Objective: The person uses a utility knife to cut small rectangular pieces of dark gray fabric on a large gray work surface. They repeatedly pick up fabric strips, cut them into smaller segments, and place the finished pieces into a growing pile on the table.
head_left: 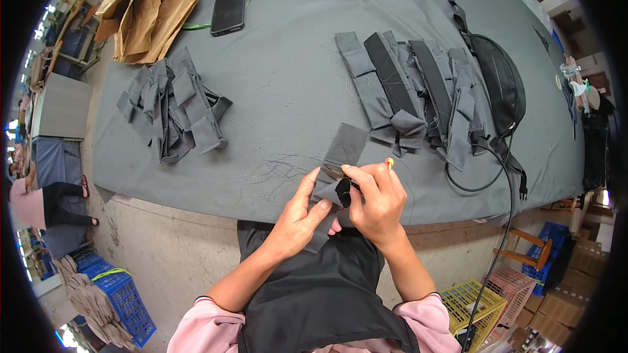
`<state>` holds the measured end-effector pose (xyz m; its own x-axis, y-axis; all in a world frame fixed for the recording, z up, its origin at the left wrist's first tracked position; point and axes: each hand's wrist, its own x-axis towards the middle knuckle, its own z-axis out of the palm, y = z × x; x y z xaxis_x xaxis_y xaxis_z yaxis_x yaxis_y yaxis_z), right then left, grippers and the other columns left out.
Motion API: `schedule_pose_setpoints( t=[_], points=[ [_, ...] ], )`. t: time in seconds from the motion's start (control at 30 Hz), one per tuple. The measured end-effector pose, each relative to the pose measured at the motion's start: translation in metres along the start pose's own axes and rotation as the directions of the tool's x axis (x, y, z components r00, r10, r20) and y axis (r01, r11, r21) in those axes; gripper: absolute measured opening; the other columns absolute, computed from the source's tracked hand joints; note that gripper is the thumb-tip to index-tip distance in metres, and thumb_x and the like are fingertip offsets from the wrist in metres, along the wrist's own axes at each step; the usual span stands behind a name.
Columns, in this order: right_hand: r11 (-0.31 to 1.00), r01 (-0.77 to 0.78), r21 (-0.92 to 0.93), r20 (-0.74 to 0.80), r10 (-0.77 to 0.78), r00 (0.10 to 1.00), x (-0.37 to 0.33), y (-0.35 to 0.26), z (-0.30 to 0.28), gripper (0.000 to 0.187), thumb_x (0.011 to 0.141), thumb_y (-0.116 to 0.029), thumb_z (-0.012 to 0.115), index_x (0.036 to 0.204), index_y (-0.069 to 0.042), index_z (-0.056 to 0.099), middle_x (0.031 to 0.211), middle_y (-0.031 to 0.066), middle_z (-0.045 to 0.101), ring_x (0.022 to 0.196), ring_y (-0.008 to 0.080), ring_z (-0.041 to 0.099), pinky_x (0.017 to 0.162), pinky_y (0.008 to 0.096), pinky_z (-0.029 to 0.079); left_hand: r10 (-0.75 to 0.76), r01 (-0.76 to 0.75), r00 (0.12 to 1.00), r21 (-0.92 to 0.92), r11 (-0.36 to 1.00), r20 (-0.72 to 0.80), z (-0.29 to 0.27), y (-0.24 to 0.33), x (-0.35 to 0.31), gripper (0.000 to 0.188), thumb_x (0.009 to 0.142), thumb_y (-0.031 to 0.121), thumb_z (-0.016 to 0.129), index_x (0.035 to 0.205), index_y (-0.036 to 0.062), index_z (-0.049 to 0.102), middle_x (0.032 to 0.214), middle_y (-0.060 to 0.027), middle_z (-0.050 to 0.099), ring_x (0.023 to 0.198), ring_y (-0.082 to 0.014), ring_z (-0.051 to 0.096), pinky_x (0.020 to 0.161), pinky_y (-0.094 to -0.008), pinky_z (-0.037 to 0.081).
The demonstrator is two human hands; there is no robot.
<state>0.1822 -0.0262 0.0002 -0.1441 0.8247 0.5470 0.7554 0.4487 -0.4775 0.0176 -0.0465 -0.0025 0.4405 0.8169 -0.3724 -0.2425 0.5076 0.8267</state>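
At the table's near edge, my left hand (296,221) is closed on a dark grey fabric strip (345,145), its thumb on top of a folded part. My right hand (378,201) is closed at the same fold, thumb and forefinger pinching close to the cloth. An orange end (390,163) of a slim tool sticks out beside its knuckles; the rest is mostly hidden in the fingers, so its kind does not show. A black opening or patch shows in the folded cloth between both hands. Loose dark threads (278,173) lie on the table left of the strip.
A pile of grey fabric strips (173,108) lies left, more strips (418,85) lie right. Beyond those are a black waist bag (497,82) and a black cable (481,189). A phone (229,10) and brown paper (154,6) sit far left. Crates (474,304) stand below.
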Motion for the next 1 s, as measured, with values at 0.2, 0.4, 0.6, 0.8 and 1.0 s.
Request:
schedule_pose_setpoints(
  t=[0.2, 0.4, 0.6, 0.8, 1.0],
  points=[
    [0.999, -0.049, 0.011, -0.034, 0.050, 0.998, -0.003, 0.003, 0.003, 0.036, 0.062, 0.003, 0.068, 0.096, -0.007, 0.065, 0.077, 0.0037, 0.056, 0.058, 0.0200, 0.051, 0.052, 0.0317, 0.040, -0.008, 0.007, 1.000, 0.044, 0.999, 0.013, 0.003, 0.004, 0.000, 0.054, 0.096, 0.013, 0.049, 0.143, 0.0015, 0.024, 0.104, -0.0119, 0.052, 0.073, -0.0177, 0.060, 0.066, -0.0297, 0.051],
    [0.999, -0.007, -0.041, -0.036, 0.006, 0.999, -0.004, 0.003, 0.003, 0.036, 0.062, 0.002, 0.067, 0.097, -0.007, 0.064, 0.074, 0.0029, 0.056, 0.056, 0.0198, 0.051, 0.051, 0.0318, 0.039, -0.015, 0.015, 1.000, 0.065, 0.998, 0.005, 0.004, 0.004, 0.000, 0.054, 0.096, 0.012, 0.049, 0.142, 0.0015, 0.025, 0.106, -0.0118, 0.052, 0.073, -0.0177, 0.059, 0.067, -0.0296, 0.051],
    [0.993, 0.042, -0.110, -0.051, -0.048, 0.998, -0.004, 0.002, 0.004, 0.035, 0.064, 0.001, 0.067, 0.097, -0.007, 0.064, 0.073, 0.0029, 0.055, 0.057, 0.0183, 0.053, 0.049, 0.0311, 0.037, -0.040, 0.041, 0.999, 0.102, 0.994, -0.015, 0.003, 0.003, -0.001, 0.055, 0.096, 0.015, 0.050, 0.142, 0.0011, 0.024, 0.104, -0.0119, 0.053, 0.073, -0.0173, 0.059, 0.067, -0.0296, 0.050],
    [0.931, -0.281, 0.232, 0.052, 0.277, 0.960, -0.006, 0.002, 0.004, 0.024, 0.069, 0.000, 0.067, 0.092, -0.007, 0.064, 0.073, 0.0048, 0.054, 0.060, 0.0214, 0.056, 0.053, 0.0321, 0.043, -0.033, 0.032, 0.999, 0.120, 0.992, 0.003, 0.002, 0.004, -0.001, 0.056, 0.096, 0.018, 0.051, 0.143, 0.0014, 0.025, 0.103, -0.0117, 0.054, 0.072, -0.0166, 0.059, 0.066, -0.0292, 0.050],
    [0.995, -0.100, -0.004, -0.025, 0.100, 0.995, -0.012, 0.004, 0.006, 0.023, 0.070, -0.002, 0.068, 0.093, -0.007, 0.064, 0.076, 0.0043, 0.056, 0.057, 0.0199, 0.054, 0.052, 0.0307, 0.041, -0.048, 0.051, 0.999, 0.170, 0.984, -0.025, 0.002, 0.004, 0.000, 0.056, 0.095, 0.016, 0.049, 0.144, 0.0038, 0.025, 0.096, -0.0106, 0.059, 0.071, -0.0154, 0.061, 0.066, -0.0301, 0.052]
  ],
)
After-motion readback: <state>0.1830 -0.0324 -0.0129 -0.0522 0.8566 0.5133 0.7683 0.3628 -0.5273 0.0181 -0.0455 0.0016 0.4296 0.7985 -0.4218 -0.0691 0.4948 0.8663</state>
